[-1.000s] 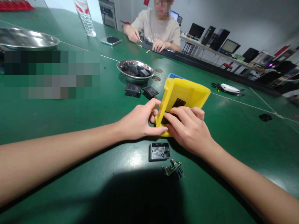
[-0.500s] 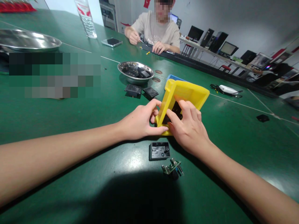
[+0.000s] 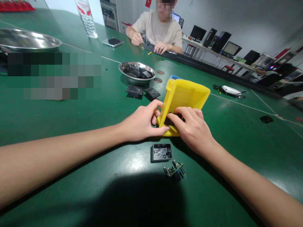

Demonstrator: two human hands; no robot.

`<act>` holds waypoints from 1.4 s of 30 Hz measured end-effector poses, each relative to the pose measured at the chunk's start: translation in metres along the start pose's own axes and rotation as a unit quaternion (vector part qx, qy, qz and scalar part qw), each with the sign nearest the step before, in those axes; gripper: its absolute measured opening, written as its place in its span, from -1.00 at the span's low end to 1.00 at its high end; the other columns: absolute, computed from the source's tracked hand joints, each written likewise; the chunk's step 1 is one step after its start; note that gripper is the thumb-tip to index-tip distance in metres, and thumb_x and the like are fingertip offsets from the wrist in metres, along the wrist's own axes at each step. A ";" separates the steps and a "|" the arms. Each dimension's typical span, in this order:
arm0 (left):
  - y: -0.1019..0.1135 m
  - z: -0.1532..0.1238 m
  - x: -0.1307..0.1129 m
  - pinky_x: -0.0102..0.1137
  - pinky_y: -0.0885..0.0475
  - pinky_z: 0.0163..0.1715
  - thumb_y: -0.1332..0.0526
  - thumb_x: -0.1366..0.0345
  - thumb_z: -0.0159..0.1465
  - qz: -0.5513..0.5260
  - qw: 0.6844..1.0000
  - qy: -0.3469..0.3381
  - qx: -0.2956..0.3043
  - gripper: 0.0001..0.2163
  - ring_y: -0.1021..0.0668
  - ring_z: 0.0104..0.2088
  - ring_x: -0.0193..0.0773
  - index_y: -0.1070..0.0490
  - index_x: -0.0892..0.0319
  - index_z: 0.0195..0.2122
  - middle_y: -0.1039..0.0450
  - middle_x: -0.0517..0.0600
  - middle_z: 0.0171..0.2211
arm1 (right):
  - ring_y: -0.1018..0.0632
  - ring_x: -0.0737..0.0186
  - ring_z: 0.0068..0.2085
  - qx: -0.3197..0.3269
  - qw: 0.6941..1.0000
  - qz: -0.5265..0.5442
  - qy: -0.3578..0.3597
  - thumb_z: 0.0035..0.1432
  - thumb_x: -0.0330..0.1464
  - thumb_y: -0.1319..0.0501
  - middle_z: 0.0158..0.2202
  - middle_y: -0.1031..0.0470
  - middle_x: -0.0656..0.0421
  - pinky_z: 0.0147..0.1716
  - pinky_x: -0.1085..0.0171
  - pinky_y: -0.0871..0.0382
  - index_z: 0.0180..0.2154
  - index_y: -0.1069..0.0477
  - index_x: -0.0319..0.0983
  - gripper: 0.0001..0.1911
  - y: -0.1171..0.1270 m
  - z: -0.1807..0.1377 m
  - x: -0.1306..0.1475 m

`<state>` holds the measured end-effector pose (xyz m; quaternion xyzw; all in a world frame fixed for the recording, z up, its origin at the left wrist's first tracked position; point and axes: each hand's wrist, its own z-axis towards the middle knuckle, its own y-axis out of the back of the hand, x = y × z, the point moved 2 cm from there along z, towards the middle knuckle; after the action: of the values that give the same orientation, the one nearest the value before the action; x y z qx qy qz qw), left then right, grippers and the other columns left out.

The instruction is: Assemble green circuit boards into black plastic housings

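A yellow plastic bin [image 3: 189, 91] stands tilted on the table, its opening towards me. My left hand [image 3: 144, 123] grips its left edge, thumb on the lower rim and fingers curled round the outside. Inside the bin, my right hand [image 3: 194, 126] has thumb and fingers bent round a black plastic part [image 3: 181, 116], mostly hidden by the fingers. Nearer to me lie an open black plastic case [image 3: 161, 152] and a small green circuit board [image 3: 175, 169] with metal prongs.
Behind the bin are a steel bowl [image 3: 137, 82] of black parts, two black housings [image 3: 134, 91], and a blue edge [image 3: 175, 77]. A steel tray [image 3: 30, 47], bottle [image 3: 87, 22] and phone [image 3: 113, 42] stand further left. Across the table a person [image 3: 156, 31] handles a dark strip.
My right hand has moved lower in the bin, its fingers drawn down with the black part. The bin has shifted slightly; my left hand keeps its hold.
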<state>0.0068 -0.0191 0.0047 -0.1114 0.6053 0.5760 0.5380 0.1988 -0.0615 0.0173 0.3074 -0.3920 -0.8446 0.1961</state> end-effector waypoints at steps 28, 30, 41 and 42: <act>0.004 0.001 0.005 -0.38 -0.41 -0.40 -0.37 0.07 0.15 0.012 0.998 0.055 -0.040 -0.57 -0.53 -0.45 -0.28 -0.33 0.16 -0.05 -0.50 -0.11 -0.39 | -0.58 0.30 -0.44 0.022 0.824 0.499 -0.269 0.30 -0.36 -0.32 -0.35 -0.57 0.20 -0.47 0.30 -0.47 -0.06 -0.47 -0.17 -0.83 -0.003 -0.062 -0.021; 0.005 0.002 0.005 -0.38 -0.41 -0.39 -0.36 0.06 0.15 0.015 0.997 0.061 -0.039 -0.57 -0.55 -0.44 -0.26 -0.34 0.16 -0.06 -0.51 -0.10 -0.38 | -0.61 0.27 -0.37 0.046 0.816 0.516 -0.257 0.28 -0.34 -0.35 -0.30 -0.61 0.18 -0.39 0.29 -0.49 -0.01 -0.48 -0.16 -0.75 0.003 -0.071 -0.019; 0.004 0.005 0.012 -0.39 -0.37 -0.37 -0.15 -0.18 0.31 0.006 1.000 0.006 0.026 -0.46 -0.55 -0.37 -0.19 -0.51 0.22 -0.01 -0.57 -0.02 -0.35 | -0.58 0.25 -0.26 0.020 0.922 0.368 -0.120 0.30 -0.39 -0.30 -0.16 -0.59 0.13 -0.20 0.25 -0.54 0.23 -0.33 -0.16 -0.51 0.004 -0.068 -0.024; 0.004 0.005 0.012 -0.39 -0.37 -0.35 -0.11 -0.18 0.34 0.009 0.999 -0.007 0.037 -0.46 -0.56 -0.36 -0.19 -0.51 0.22 0.00 -0.58 -0.02 -0.35 | -0.59 0.23 -0.24 0.014 0.933 0.346 -0.095 0.30 -0.39 -0.30 -0.15 -0.60 0.10 -0.20 0.25 -0.55 0.19 -0.37 -0.18 -0.56 0.004 -0.066 -0.024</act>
<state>0.0016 -0.0079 -0.0011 -0.0823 0.6234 0.5585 0.5410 0.2618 -0.0862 -0.0037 0.0734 -0.5025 -0.7441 0.4340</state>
